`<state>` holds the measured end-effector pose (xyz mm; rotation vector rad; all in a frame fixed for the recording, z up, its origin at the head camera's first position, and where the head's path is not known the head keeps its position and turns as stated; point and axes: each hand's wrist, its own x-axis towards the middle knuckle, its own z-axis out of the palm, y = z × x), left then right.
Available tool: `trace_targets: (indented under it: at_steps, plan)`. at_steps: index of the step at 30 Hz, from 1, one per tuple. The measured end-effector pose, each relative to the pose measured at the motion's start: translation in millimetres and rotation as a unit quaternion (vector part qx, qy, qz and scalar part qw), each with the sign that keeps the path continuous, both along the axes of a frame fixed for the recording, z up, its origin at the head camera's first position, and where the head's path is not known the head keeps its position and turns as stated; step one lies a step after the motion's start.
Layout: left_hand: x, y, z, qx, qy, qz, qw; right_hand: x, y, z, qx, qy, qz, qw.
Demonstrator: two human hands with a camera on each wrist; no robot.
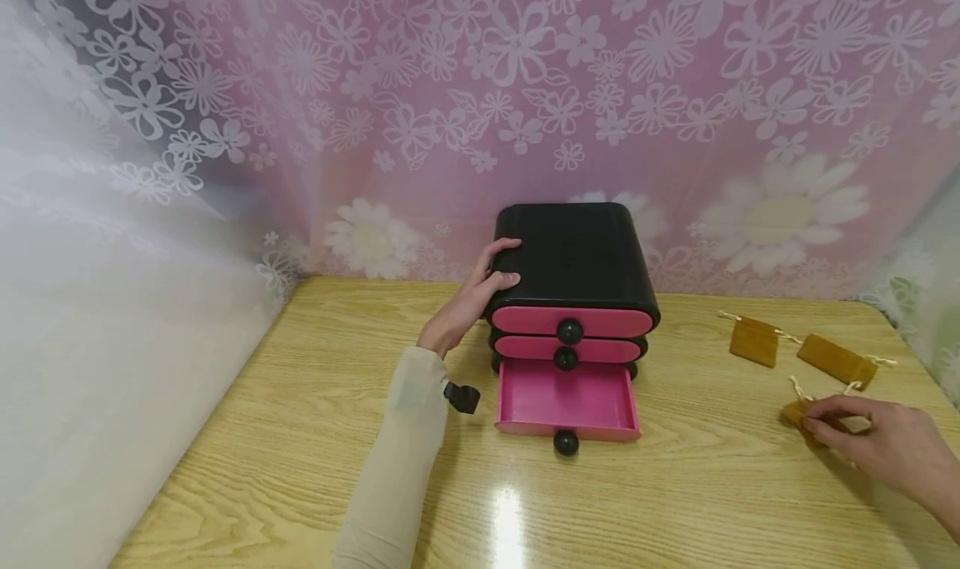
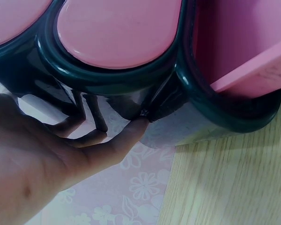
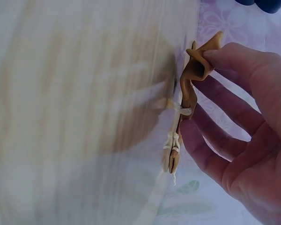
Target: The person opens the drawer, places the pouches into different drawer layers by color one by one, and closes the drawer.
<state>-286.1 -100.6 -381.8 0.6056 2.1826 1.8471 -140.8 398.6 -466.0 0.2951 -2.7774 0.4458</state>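
Note:
A black mini drawer unit [image 1: 573, 244] with pink drawer fronts stands on the table. Its bottom drawer [image 1: 566, 394] is pulled out, and its inside holds nothing. Against the unit's left side rests my left hand [image 1: 472, 298], thumb and a finger over the top edge; the left wrist view shows fingertips [image 2: 138, 125] pressed to the glossy side wall. Far to the right, my right hand [image 1: 888, 440] pinches a small brown drawstring pouch [image 1: 795, 412] between thumb and fingers. In the right wrist view the pouch [image 3: 196, 68] looks bent at its end, close over the tabletop.
Two more brown drawstring pouches, one squarish [image 1: 753, 341] and one longer [image 1: 836, 359], lie behind the right hand. The upper drawer [image 1: 525, 321] and middle drawer [image 1: 525, 348] are closed, with round black knobs. A flowered curtain [image 1: 450, 136] hangs behind the wooden table [image 1: 300, 452].

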Motion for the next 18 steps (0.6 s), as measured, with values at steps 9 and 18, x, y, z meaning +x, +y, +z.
trace_targets:
  at_steps: [9,18]
  plan:
    - [0.7,0.3,1.8,-0.001,-0.002,0.002,1.0000,0.5,-4.0,7.1,-0.015,0.004,0.004,0.9999]
    - [1.8,0.0,1.7,-0.004,-0.004,0.002,1.0000,2.8,-12.8,18.9,-0.012,-0.006,-0.008,0.9999]
